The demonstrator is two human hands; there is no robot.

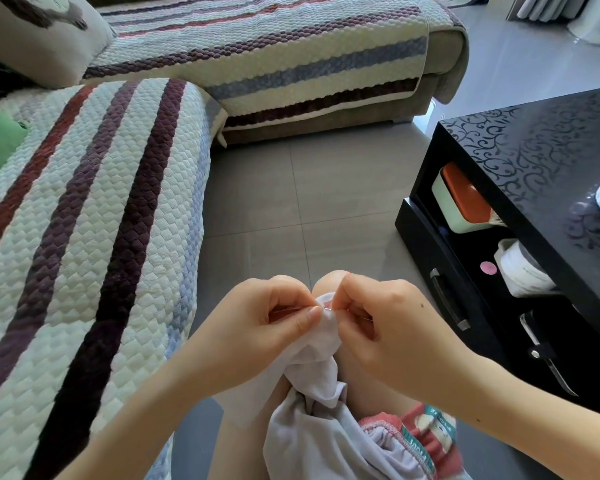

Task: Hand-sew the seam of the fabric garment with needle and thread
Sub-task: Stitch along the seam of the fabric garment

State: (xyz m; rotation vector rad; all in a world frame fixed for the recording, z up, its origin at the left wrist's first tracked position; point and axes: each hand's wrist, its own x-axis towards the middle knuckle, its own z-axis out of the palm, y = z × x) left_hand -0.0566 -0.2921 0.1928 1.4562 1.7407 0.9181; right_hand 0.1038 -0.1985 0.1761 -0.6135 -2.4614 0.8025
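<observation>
At the bottom centre a pale garment (312,438) lies bunched on the person's lap, its upper edge lifted toward mid-frame. There the left hand (264,320) pinches that edge between thumb and fingers, and the right hand (381,327) pinches a thin needle (328,308) at the fabric. Farther off, a striped sofa (84,220) fills the left and a black table (541,161) stands at the right
</observation>
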